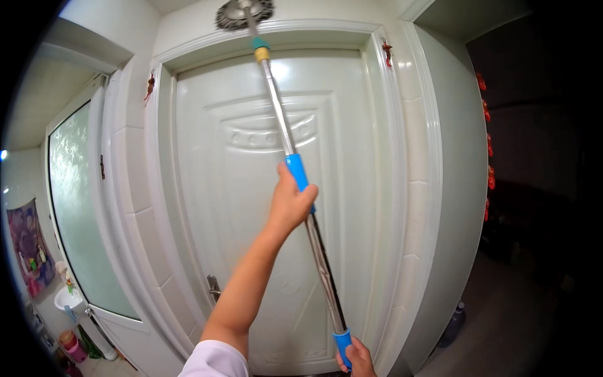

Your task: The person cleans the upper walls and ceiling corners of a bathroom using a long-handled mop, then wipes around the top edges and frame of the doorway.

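A long metal pole (276,103) with blue grips slants up in front of a white door (207,188). At its top end a round grey brush head (235,15) is against or close to the wall above the door frame (314,26). My left hand (293,200) is closed around the upper blue grip (296,171). Lower down, at the bottom of the view, my right hand (358,359) is wrapped round the lower blue grip (342,342).
A frosted glass door (85,207) stands at the left, beside a small white sink (69,300). The white door has a metal handle (213,287). Red ornaments (490,178) hang along the wall edge at the right, above a large bottle (453,323).
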A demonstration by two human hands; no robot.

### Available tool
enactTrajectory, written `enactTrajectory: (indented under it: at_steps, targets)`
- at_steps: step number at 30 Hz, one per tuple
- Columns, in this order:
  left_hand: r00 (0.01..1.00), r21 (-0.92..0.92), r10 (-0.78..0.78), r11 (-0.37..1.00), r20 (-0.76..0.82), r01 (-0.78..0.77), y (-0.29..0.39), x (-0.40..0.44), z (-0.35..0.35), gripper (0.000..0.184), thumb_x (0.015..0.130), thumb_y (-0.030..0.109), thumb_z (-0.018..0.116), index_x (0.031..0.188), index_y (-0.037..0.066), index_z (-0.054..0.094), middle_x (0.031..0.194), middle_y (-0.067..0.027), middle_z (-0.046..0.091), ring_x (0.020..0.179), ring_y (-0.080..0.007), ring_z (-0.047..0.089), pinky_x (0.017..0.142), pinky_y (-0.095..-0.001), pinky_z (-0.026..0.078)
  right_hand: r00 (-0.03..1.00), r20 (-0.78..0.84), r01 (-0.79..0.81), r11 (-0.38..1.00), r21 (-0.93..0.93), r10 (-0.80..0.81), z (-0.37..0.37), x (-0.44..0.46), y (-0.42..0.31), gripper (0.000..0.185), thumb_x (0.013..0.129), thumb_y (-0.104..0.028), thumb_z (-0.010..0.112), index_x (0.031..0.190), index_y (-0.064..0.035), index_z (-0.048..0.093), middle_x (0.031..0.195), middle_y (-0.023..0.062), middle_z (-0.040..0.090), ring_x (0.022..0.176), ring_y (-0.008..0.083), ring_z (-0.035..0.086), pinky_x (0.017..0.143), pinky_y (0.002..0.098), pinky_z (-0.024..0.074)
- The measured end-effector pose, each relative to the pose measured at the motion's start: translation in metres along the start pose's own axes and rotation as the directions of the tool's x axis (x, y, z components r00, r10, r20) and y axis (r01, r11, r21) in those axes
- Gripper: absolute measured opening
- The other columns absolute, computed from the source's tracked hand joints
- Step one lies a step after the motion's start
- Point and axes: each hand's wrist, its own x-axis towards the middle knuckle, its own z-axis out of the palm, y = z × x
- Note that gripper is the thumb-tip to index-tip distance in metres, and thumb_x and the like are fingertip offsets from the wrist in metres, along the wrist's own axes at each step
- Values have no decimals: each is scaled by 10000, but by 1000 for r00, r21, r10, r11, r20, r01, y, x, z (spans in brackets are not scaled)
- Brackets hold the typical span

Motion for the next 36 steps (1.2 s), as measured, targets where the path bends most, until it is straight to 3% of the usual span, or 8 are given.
enactTrajectory:
  at_steps: [5,8,12,15,23,31,34,36]
  targets:
    - [988,139,14,990,154,-36,11,-3,46,575,734,243,545,1115,-93,276,680,-195,562,635,-363,577,575,-428,456,995,-95,46,998,38,-42,-6,-8,15,425,939,-392,467,1221,-74,472,669,-12,523,512,51,467,416,184,356]
    - [965,196,-33,980,260,-20,31,-1,76,569,729,240,530,1100,-110,278,649,-191,557,604,-377,569,565,-444,456,990,-108,102,989,105,-91,-13,-12,15,407,938,-419,457,1159,-78,488,657,-2,525,495,63,476,401,194,363]
    - [938,216,-21,975,346,-58,58,11,101,545,718,218,524,1077,-116,287,623,-183,549,565,-367,560,541,-448,452,991,-107,100,978,184,-82,-13,-13,2,387,927,-467,453,992,-90,509,623,12,519,448,76,461,392,202,364]
    - [912,293,-90,956,401,-35,68,18,96,514,722,223,537,1035,-108,301,569,-112,501,537,-288,544,528,-395,441,995,-95,52,970,236,-30,2,-13,-14,393,920,-487,455,905,-97,505,599,15,508,437,83,458,394,206,367]
    - [959,361,-15,928,284,-93,46,30,29,535,743,267,529,1098,-81,329,639,-172,572,580,-347,577,547,-440,458,999,46,-35,947,318,21,50,8,8,389,927,-474,448,1004,-93,462,637,27,500,451,106,460,396,217,369]
    - [996,403,-67,915,66,35,13,50,-73,584,761,311,520,1173,-49,316,756,-194,612,726,-366,609,661,-442,470,980,178,67,990,123,-88,96,35,-6,326,953,-410,428,1047,-100,467,630,0,480,448,76,433,384,195,333]
    - [995,406,-98,910,15,83,2,55,-110,565,750,299,516,1152,-50,327,793,-194,613,753,-358,613,685,-428,472,961,274,-45,999,28,36,110,49,-16,449,937,-453,440,1200,-96,369,684,79,493,498,113,433,468,242,367]
    - [995,384,-99,918,-22,100,-5,58,-130,553,737,288,512,1136,-56,343,804,-188,611,762,-344,613,695,-417,471,953,301,-54,998,33,41,123,53,-15,425,944,-432,439,1175,-81,378,677,72,493,491,108,429,457,231,361]
